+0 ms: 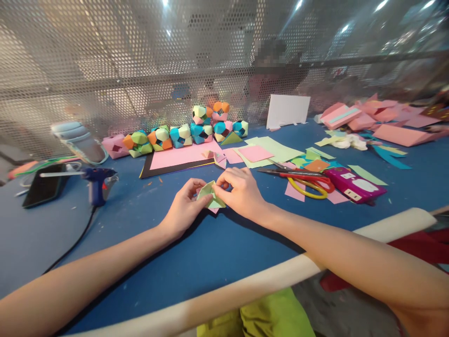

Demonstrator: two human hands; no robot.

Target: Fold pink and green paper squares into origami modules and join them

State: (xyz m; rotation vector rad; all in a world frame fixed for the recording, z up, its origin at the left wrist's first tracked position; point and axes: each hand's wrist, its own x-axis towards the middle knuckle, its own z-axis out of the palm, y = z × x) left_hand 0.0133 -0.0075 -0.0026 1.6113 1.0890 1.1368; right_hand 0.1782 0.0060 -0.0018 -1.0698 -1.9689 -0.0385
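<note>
Between my two hands, just above the blue table (196,262), is a small folded origami piece (215,200) of light green paper with pink paper showing at its lower edge. My left hand (185,206) pinches it from the left, thumb on the front face. On the right, my right hand (242,189) has its fingers closed on the upper right part. Behind my hands a pink sheet (182,157) lies on a black sheet (149,171), with a small pink folded piece (220,160) on its right end. Fingers hide some of the folds.
A hot glue gun (98,185) and a phone (44,187) lie left. Several colourful paper balls (180,135) line the back by the perforated screen (133,56). Scissors (301,175), a purple stapler-like item (354,185) and paper pieces (277,150) are right. A pale roll (273,276) edges the table.
</note>
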